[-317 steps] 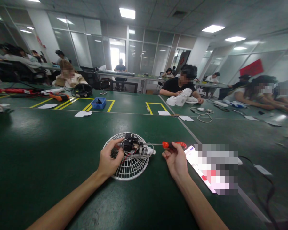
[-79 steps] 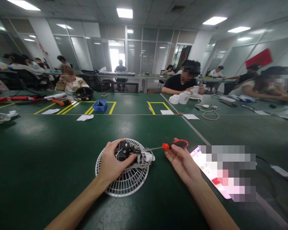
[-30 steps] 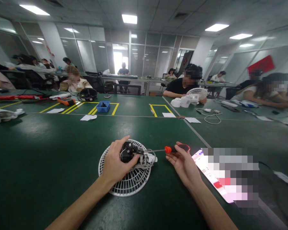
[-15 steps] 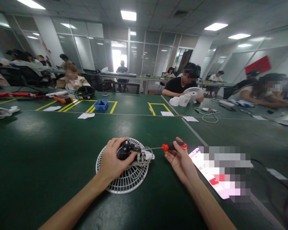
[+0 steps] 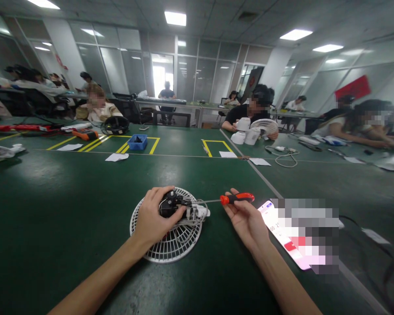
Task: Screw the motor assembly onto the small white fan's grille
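Observation:
A white round fan grille (image 5: pixel 170 243) lies flat on the green table in front of me. On it sits a small black motor assembly (image 5: pixel 170 205) with white wires and a white plug. My left hand (image 5: pixel 153 221) is closed over that motor, thumb and fingers wrapped round it. My right hand (image 5: pixel 244 216) pinches the red and black handle of a screwdriver (image 5: pixel 234 198). Its thin shaft lies level and points left, with the tip at the motor.
A phone with a lit screen (image 5: pixel 282 234) lies just right of my right hand, and a black cable (image 5: pixel 381 258) runs beyond it. Farther back are a blue tray (image 5: pixel 137 141), paper slips, yellow floor-tape boxes and several seated people with white fan parts (image 5: pixel 249 133).
My hands have hardly moved. The screwdriver handle has turned a little in my right fingers. The person across the table has lifted a white part.

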Action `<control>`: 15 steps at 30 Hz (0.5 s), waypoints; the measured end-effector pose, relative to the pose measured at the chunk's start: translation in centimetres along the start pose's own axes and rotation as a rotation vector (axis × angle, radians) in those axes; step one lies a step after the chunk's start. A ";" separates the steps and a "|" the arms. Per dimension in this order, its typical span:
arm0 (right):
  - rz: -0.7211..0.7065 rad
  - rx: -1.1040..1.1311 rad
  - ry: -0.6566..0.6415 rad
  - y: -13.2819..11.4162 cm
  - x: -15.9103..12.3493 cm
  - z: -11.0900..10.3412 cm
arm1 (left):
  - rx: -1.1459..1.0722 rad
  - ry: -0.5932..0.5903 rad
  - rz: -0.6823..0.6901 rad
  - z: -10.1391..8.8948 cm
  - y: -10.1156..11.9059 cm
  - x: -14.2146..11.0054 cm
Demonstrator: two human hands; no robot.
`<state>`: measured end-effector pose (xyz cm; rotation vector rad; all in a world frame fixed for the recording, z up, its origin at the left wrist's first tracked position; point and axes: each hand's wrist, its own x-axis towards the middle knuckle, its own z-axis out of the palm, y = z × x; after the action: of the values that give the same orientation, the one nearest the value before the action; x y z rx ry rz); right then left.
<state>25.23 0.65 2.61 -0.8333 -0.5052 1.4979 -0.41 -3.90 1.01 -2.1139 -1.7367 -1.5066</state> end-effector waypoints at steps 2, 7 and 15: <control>0.016 0.007 -0.009 0.0 -0.2 0.2 | 0.001 -0.003 0.000 0.0 0.0 0.0; 0.022 -0.059 0.018 0.3 -0.2 0.2 | 0.011 0.007 0.007 -0.1 0.1 0.0; -0.023 -0.044 0.028 0.6 -0.3 0.3 | 0.079 0.054 0.032 0.0 -0.1 -0.1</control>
<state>24.61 0.37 2.39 -0.8789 -0.5266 1.4565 -0.47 -3.95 0.89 -2.0341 -1.7071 -1.4475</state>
